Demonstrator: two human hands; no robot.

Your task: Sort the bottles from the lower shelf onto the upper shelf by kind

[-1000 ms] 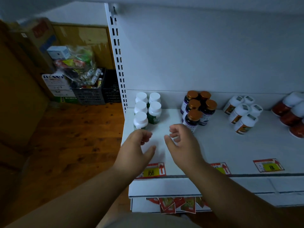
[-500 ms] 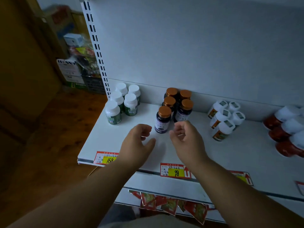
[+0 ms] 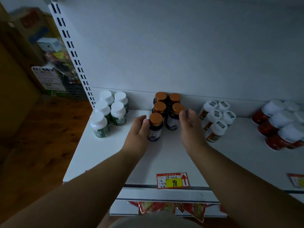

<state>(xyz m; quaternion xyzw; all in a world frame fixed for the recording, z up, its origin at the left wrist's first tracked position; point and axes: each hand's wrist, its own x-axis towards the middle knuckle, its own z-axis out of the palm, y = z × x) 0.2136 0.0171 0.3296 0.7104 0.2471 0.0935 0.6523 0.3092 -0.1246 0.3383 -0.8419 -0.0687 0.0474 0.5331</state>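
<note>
On the white upper shelf (image 3: 166, 155) stand several dark bottles with copper caps (image 3: 174, 102) in a tight cluster. One of them, the front dark bottle (image 3: 155, 127), stands a little ahead of the rest. My left hand (image 3: 138, 129) lies against its left side with straight fingers. My right hand (image 3: 190, 125) is at the right of the cluster, fingertips at the cap of the right front bottle (image 3: 174, 117). Neither hand grips anything. Green-label bottles with white caps (image 3: 113, 112) stand at the left.
White bottles with orange labels (image 3: 215, 119) and red bottles with white caps (image 3: 279, 125) stand further right. A price tag marked 98 (image 3: 172, 181) hangs on the front edge. The slotted upright (image 3: 70, 51) bounds the shelf; boxes and a crate (image 3: 49, 76) lie on the wooden floor.
Both hands have reached forward from mid-shelf and spread to either side of the copper-capped bottles. The view has shifted right and closer to the shelf.
</note>
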